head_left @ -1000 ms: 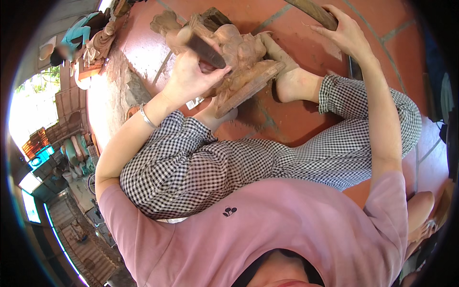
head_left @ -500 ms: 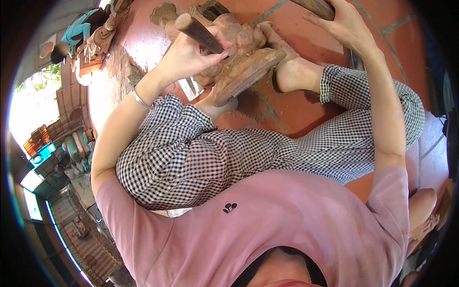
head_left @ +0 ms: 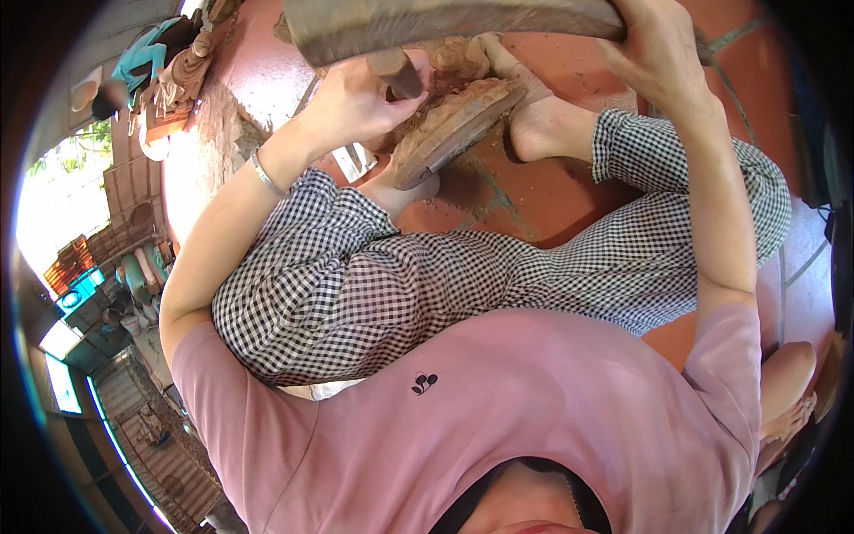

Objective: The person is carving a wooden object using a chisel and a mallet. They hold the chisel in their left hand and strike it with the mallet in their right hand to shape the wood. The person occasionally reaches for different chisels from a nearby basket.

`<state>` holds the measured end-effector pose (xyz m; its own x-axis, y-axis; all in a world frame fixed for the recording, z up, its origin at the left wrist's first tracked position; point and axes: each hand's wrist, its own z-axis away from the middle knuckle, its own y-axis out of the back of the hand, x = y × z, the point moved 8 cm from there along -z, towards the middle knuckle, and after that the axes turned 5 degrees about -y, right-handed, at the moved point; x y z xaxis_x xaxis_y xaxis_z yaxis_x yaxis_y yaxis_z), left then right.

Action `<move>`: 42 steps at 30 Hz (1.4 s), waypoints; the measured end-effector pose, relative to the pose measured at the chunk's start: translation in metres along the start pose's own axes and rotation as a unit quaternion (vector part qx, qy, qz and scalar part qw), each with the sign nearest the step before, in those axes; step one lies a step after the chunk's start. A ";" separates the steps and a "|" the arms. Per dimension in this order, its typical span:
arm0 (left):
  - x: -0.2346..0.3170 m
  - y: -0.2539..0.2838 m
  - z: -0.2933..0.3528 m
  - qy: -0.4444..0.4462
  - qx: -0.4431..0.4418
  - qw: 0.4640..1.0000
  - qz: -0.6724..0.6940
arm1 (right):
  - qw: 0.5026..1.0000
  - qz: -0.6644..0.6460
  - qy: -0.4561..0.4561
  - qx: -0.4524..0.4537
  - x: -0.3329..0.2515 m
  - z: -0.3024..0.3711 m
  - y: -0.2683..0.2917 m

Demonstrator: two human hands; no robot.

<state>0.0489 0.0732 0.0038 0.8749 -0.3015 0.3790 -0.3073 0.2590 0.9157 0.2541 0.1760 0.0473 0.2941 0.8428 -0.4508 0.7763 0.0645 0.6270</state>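
Note:
My left hand (head_left: 351,107) is closed around a wooden-handled chisel (head_left: 398,75) over the carving; the blade is hidden by my fingers and the wood. At the top of the head view, a long curved wooden mallet (head_left: 454,25) reaches leftward, its broad end just above the chisel's handle. My right hand (head_left: 656,53) grips the mallet's right end. Below both lies a brown wood carving (head_left: 463,125), its flat base edge tilted toward me between my bare feet (head_left: 547,129). Mallet and left hand cover much of the carving's far part.
Red floor tiles (head_left: 569,214) with dust and chips surround the carving. A white-edged flat piece (head_left: 355,162) lies beside my left wrist. At the far left another person (head_left: 147,58) in a turquoise top bends over a carved figure (head_left: 185,76). Someone's arm (head_left: 787,392) shows at the right edge.
The mallet has swung from the upper right leftward and down, over the chisel's handle, and now hides part of the carving. My left hand stays by the carving, almost unmoved.

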 end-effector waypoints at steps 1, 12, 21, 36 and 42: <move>0.000 0.002 0.000 0.005 0.005 1.000 -0.001 | 0.998 0.034 -0.014 -0.042 -0.004 -0.003 0.003; -0.001 0.004 -0.005 0.015 -0.017 0.999 -0.034 | 0.998 -0.031 0.033 0.049 0.003 0.007 0.004; -0.003 0.002 -0.003 -0.005 0.002 1.000 -0.016 | 0.993 -0.086 -0.001 0.082 -0.012 0.007 0.007; -0.004 0.000 0.001 -0.011 0.011 1.000 -0.016 | 0.992 -0.120 -0.046 0.008 0.005 0.008 -0.002; -0.004 -0.001 0.006 -0.023 0.027 0.999 -0.009 | 0.995 0.050 -0.029 -0.077 -0.008 0.003 -0.002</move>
<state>0.0433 0.0683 0.0019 0.8627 -0.3482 0.3668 -0.3126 0.2030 0.9279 0.2517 0.1676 0.0475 0.4009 0.8168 -0.4149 0.6479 0.0674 0.7588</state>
